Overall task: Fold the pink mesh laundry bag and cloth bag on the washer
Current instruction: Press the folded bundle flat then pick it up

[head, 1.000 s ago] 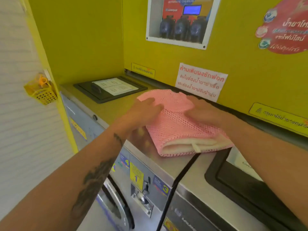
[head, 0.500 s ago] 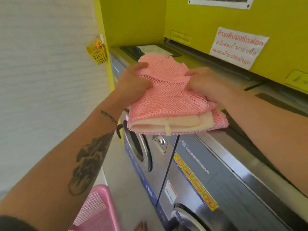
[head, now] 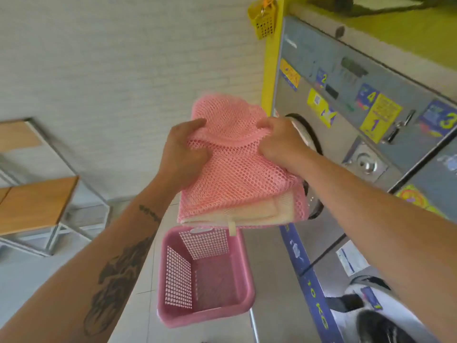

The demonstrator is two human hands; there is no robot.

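Observation:
The folded pink mesh laundry bag [head: 237, 177] is held in the air, off the washer [head: 346, 134], with a cream cloth bag [head: 249, 214] folded inside it and showing at the near edge. My left hand [head: 183, 154] grips the bundle's left side. My right hand [head: 279, 142] grips its right side, fingers bunched into the mesh. The bundle hangs above an empty pink plastic laundry basket [head: 205, 310] on the floor.
The washer front with its round door [head: 309, 137], coin slot and coloured stickers stands at right. A yellow small basket [head: 264, 18] hangs on the yellow post. Wooden benches with metal frames [head: 37, 206] stand at left before a white wall.
Both hands lifted the folded bundle off the washer top and carried it left and down, over the pink basket. The view swung down toward the floor.

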